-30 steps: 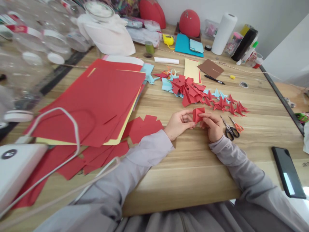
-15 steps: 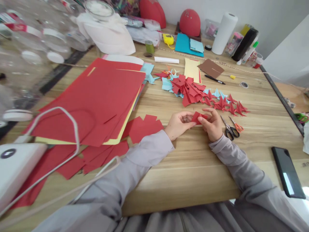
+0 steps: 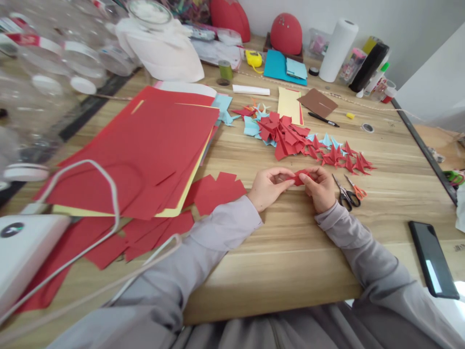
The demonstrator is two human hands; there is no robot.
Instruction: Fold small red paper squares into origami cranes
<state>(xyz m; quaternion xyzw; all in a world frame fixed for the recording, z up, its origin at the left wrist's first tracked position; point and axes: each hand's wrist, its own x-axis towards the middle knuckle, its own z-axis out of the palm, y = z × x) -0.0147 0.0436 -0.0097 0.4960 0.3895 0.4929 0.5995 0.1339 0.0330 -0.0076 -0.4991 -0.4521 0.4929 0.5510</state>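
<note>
A small folded piece of red paper (image 3: 299, 178) is held just above the table between both my hands. My left hand (image 3: 271, 186) pinches its left side with thumb and fingers. On the other side my right hand (image 3: 319, 188) grips it, thumb in front and fingers curled behind, hiding part of the folds. Beyond the hands lies a heap of folded red paper pieces (image 3: 285, 135), with light blue ones (image 3: 250, 127) under its left side. A row of pointed red paper shapes (image 3: 332, 155) stretches to the right of the heap.
Black-handled scissors (image 3: 348, 198) and orange scissors (image 3: 359, 193) lie just right of my right hand. Large red sheets (image 3: 145, 150) are stacked at left, with cut red squares (image 3: 220, 194) beside them. A white cable (image 3: 115, 194) crosses there. A phone (image 3: 433, 259) rests at right.
The red paper now looks narrower and lies flatter between my fingers. My right hand's raised fingers have come down and curled in around it. My left hand has barely moved.
</note>
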